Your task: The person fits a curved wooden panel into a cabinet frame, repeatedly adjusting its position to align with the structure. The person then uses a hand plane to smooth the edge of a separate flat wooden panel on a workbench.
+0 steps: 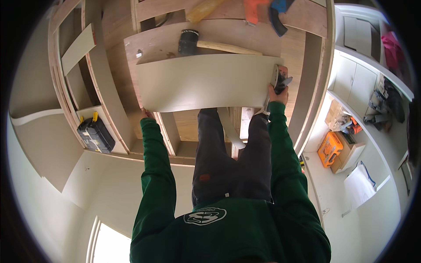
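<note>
Two hands on pale panel | right hand perhaps gripping tool

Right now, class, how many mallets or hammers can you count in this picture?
1: a black-headed mallet with a wooden handle lies on the plywood above the pale panel. Others may be hidden.
</note>
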`<state>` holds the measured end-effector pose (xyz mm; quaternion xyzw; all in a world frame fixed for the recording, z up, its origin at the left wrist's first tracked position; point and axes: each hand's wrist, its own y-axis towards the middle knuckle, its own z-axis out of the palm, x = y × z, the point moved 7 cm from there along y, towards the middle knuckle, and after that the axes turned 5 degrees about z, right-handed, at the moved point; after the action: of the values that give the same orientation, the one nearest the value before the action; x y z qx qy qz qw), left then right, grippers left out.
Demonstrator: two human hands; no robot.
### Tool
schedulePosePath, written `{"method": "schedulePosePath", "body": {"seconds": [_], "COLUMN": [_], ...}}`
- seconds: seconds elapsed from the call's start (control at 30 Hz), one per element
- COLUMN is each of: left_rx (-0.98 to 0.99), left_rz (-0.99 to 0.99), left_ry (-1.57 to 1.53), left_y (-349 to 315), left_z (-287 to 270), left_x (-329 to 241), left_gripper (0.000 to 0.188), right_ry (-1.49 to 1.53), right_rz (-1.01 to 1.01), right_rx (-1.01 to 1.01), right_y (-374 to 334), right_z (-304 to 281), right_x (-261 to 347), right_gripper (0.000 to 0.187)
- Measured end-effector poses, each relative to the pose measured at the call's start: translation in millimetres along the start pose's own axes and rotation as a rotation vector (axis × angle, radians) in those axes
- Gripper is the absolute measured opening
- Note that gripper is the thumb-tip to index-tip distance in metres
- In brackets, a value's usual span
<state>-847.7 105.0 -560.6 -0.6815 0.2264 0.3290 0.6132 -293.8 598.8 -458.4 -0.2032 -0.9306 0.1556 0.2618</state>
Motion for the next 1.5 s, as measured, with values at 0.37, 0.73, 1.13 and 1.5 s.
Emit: {"method": "schedulePosePath", "body": {"seconds": [0.37,0.73,1.13,1.5], "left_rx": [0.295,0.817,1.068,1.09], "left_rz": [1.473,1.429,1.541,1.62], "left_ry": [1.255,1.392,1.306,1.536], "left_y": [-285.1,-312.6,-369.4,-393.5], "left_z": [292.0,436.0,426.9,457.6], "left_x": [-8.9,102.4,154.7,211.7], "left_gripper": [0.049,0.075,0.057,0.061], "right_ry": [-0.011,-0.04,-0.056,0.86], "right_rz": [0.072,0.132,0.157,0.144], "right_rx": [0.044,0.014,0.071,0.438], "right_y": [5.1,-15.4,10.2,56.8], "right_z": [0.6,-10.8,-1.9,-35.1], "right_x": [11.8,-4.5,46.0,-39.4], "right_gripper": [0.08,0.067,0.064,0.048]}}
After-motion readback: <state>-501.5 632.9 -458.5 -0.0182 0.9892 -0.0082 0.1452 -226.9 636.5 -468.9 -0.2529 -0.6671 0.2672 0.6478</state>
